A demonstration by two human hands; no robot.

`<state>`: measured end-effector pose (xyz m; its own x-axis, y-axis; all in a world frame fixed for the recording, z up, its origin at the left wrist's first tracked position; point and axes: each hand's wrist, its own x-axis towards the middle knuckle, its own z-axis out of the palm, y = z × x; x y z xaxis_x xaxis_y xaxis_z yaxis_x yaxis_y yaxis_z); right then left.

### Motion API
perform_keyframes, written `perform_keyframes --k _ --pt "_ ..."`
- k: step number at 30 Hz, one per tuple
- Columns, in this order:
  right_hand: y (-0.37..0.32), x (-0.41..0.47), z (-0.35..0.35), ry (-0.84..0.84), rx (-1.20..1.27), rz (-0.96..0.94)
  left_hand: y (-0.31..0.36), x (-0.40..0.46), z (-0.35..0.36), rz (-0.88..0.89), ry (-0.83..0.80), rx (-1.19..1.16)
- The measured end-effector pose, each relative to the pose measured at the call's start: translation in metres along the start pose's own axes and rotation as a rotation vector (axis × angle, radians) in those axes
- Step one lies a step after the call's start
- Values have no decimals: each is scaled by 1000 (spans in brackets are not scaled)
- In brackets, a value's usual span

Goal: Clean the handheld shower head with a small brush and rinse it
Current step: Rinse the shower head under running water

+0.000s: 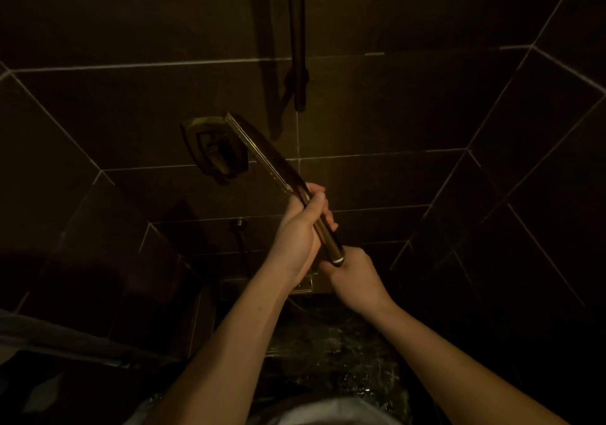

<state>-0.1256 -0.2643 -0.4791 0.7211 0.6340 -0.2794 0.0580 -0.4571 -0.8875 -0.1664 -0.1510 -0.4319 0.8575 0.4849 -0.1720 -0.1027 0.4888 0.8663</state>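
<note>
Standing in a dim, dark-tiled shower, holding the shower head [262,152] up in front of the wall with both hands. Left hand [300,231] wrapping the upper handle [323,228], grip closed tight around it, thumb lying along the stem. Right hand [352,275] closing on the handle's lower end, just under the pale ring (whether a hose is attached there is hidden by the fingers). Head tilting up and to the left, its flat face seen edge-on, overlapping the wall valve plate [213,149] behind it. Dark riser bar [299,37] hanging down the wall above, well apart from the head. Small wall outlet [238,224] showing low on the tiles, left of the hands. Wet, glistening floor [328,342] showing between the forearms. No telling whether a brush is in either hand.
</note>
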Motion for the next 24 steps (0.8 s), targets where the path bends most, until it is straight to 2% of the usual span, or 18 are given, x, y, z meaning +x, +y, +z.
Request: perform_keyframes --k 3,10,17,21,24 --pt "-8 6 -10 -23 -43 -3 5 2 4 27 3 -48" --pt "-32 18 -22 -3 -161 -55 14 17 8 53 181 -300" --pt "-37 15 -17 -64 -59 5 16 14 4 71 215 -282" --pt "-34 7 -9 -88 -155 -14 34 23 -6 73 414 -339" --pt "-10 -1 -17 -96 -195 83 74 33 -30 202 554 -358"
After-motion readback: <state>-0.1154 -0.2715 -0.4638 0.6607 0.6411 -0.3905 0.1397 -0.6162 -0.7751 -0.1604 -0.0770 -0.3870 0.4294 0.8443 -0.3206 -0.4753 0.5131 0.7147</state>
